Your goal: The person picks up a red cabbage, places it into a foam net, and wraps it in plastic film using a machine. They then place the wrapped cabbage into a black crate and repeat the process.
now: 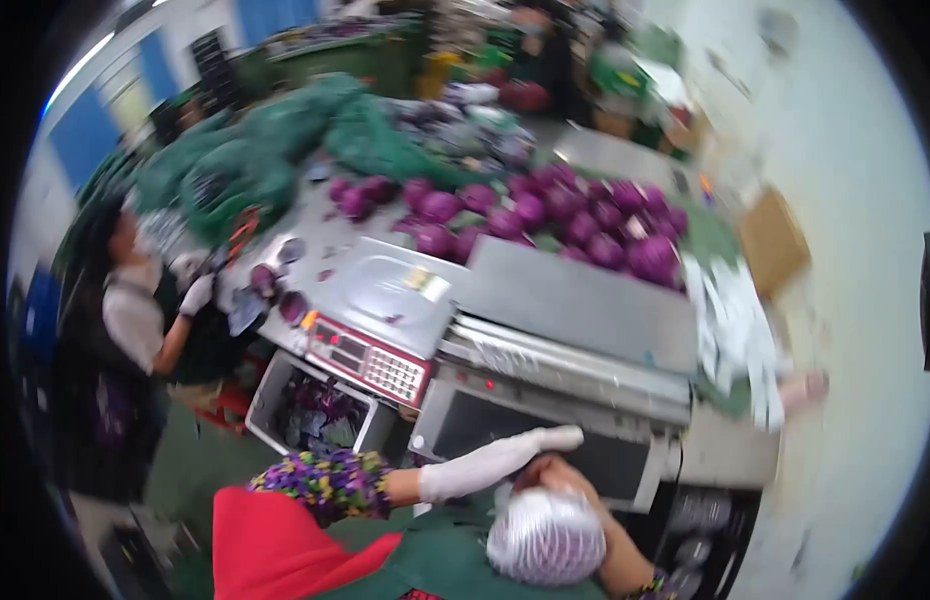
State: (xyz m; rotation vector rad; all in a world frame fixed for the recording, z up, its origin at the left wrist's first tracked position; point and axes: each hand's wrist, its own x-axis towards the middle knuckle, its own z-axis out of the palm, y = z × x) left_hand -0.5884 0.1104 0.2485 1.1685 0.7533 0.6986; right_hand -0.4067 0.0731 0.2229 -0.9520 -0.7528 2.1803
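Observation:
My left hand (500,462), in a white glove, reaches in from the left above the black plate of the wrapping machine (485,424), with its fingers stretched out and nothing visible in them. My right hand (567,478) is bare and curves around the far side of a cabbage in clear film (547,537), close in front of my body. The fingertips of both hands are near each other, and blur hides whether they touch. Part of the right hand is behind the cabbage.
Unwrapped purple cabbages (562,205) lie beyond the machine's metal cover (575,293). Left are a red-edged scale (370,360) and a white bin of leaves (310,410). White gloves (735,330) hang at right. A co-worker (135,310) handles cabbage at far left.

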